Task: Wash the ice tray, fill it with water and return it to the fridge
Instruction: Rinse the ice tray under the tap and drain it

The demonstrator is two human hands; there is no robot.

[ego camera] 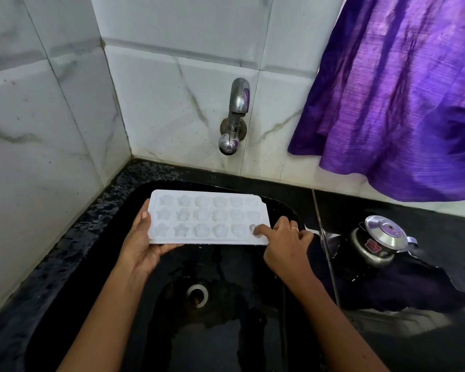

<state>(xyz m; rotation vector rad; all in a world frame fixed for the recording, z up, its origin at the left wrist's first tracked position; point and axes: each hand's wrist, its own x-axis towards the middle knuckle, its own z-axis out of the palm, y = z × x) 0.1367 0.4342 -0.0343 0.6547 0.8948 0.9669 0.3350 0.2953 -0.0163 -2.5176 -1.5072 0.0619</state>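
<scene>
The left hand reaches in from the lower left with its forearm bare, palm turned up beneath the near left corner of the white plastic ice tray with star- and flower-shaped moulds. Its thumb lies along the tray's left edge on top while the other fingers curl underneath, so the tray's corner is pinched between thumb and fingers. The right hand comes in from the lower right, knuckles up. Its forefinger is stretched out and its tip presses into the mould at the near right corner of the tray; the remaining fingers are bent and bunched loosely together off the tray's right end, and one of them carries a thin ring. This hand grips nothing.

The tray is held roughly level, mould side up, above the far part of the black stone sink basin, below and in front of the chrome wall tap. No water runs from the tap. The basin floor looks wet, with a round metal drain near its middle, under the space between the two forearms.

The sink is set in a speckled black counter in a corner of white marble-patterned wall tiles. A purple cloth hangs at the upper right, its lower edge in front of the tiles above the counter. On the dark counter to the right of the basin sits a metal pressure cooker with a shiny lid
</scene>
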